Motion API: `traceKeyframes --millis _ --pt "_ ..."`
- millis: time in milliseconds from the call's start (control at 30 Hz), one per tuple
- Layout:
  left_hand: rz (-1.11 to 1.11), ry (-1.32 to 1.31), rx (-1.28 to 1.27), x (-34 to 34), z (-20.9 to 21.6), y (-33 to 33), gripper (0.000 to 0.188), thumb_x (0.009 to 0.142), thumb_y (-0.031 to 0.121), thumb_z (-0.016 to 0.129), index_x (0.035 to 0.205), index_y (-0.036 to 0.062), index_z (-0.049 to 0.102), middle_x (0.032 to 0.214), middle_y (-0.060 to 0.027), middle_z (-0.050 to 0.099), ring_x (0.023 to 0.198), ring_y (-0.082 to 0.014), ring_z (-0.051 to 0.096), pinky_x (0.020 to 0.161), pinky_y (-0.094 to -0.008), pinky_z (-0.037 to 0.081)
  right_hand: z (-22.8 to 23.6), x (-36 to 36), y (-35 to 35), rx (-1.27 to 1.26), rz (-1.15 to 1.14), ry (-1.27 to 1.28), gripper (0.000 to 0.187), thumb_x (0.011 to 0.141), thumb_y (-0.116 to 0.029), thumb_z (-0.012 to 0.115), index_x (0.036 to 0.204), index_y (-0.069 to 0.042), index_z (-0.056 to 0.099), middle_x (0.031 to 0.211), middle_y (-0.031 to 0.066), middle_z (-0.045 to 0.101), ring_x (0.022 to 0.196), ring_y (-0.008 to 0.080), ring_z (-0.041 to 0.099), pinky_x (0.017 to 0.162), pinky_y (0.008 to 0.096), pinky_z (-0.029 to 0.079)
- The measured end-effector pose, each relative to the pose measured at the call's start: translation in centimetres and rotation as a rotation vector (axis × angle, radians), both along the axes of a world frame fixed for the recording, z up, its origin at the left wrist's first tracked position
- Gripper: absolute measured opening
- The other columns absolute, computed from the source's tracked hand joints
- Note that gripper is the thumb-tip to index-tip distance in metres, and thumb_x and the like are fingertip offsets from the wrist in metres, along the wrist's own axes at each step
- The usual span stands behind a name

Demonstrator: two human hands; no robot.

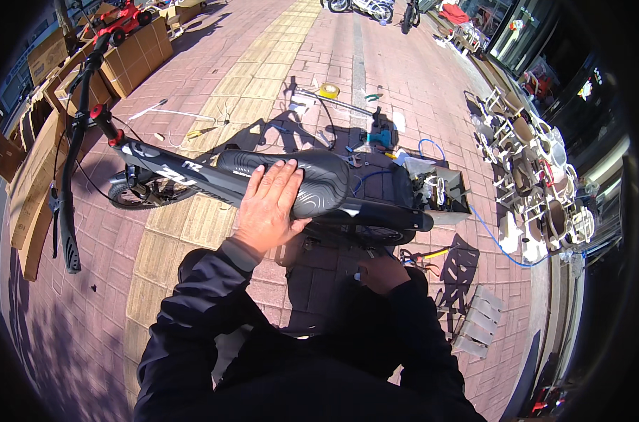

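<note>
A dark bicycle (172, 172) stands crosswise before me, its handlebar (71, 155) to the left and its rear wheel (383, 235) to the right. My left hand (267, 207) lies flat on the black patterned saddle (324, 181), fingers stretched out and pressed close together. Low beside the rear wheel, on the near side, is my right hand (385, 273), in deep shadow. Its fingers look curled, and a small pale bit shows at their tips. What they hold, if anything, cannot be made out.
Pliers (426, 261) and a grey slatted piece (479, 320) lie at the near right. Beyond the bicycle are a teal power tool (381, 136), yellow tape (329, 90) and an open box of parts (454, 216). A blue hose (501, 246) runs toward small chairs (534, 165). Cardboard boxes (138, 62) stand left.
</note>
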State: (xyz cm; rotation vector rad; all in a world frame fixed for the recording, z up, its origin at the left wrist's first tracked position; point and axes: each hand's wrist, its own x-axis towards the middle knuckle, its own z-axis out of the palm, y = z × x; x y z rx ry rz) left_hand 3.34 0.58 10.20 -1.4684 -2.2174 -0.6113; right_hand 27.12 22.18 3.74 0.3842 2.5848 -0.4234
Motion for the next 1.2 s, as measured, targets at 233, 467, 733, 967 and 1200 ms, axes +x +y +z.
traceKeyframes --millis 233,467,733,967,1200 --pt "0.265 0.012 -0.058 -2.0 0.1 -2.4 0.098 0.069 0.027 0.088 0.15 0.0027 0.04 0.158 -0.017 0.039 0.15 -0.0377 0.032 0.122 -0.0595 0.018 -0.9 0.7 0.1 -0.004 -0.005 0.099 0.03 0.096 -0.036 0.059 0.108 -0.01 0.07 0.105 0.0197 0.072 0.101 0.0382 0.069 0.085 0.0528 0.055" --pt "0.277 -0.008 -0.088 1.3 -0.3 0.1 0.11 0.062 0.018 0.086 0.151 -0.0105 0.028 0.16 -0.0284 0.027 0.152 -0.0461 0.022 0.123 -0.0635 0.013 -0.5 0.1 0.1 -0.109 -0.056 0.092 0.032 0.095 -0.035 0.061 0.109 -0.009 0.072 0.109 0.0187 0.072 0.106 0.0374 0.068 0.089 0.0517 0.054" --pt "0.048 -0.091 -0.117 6.4 0.7 4.3 0.112 0.067 0.034 0.089 0.149 -0.0135 0.029 0.154 -0.0331 0.032 0.146 -0.0487 0.029 0.122 -0.0632 0.016 -2.1 -0.9 0.1 -0.084 -0.035 0.063 0.035 0.089 -0.035 0.063 0.108 -0.008 0.074 0.11 0.0174 0.073 0.107 0.0375 0.068 0.092 0.0504 0.054" --pt "-0.049 -0.007 -0.071 5.2 1.0 5.0 0.097 0.079 0.043 0.08 0.148 -0.0107 0.037 0.151 -0.0281 0.04 0.144 -0.0444 0.035 0.122 -0.0576 0.022 -3.0 -0.9 0.1 -0.072 -0.028 0.073 0.033 0.089 -0.033 0.064 0.106 -0.007 0.074 0.107 0.0188 0.074 0.105 0.0382 0.069 0.091 0.051 0.054" --pt "0.092 -0.046 -0.121 -1.9 3.7 4.1 0.08 0.095 0.066 0.053 0.134 -0.0044 0.058 0.127 -0.0247 0.064 0.122 -0.0404 0.059 0.111 -0.054 0.036 -3.3 -0.6 0.2 -0.062 -0.032 0.091 0.033 0.089 -0.033 0.064 0.104 -0.006 0.075 0.107 0.0187 0.074 0.106 0.0388 0.07 0.091 0.0508 0.055"
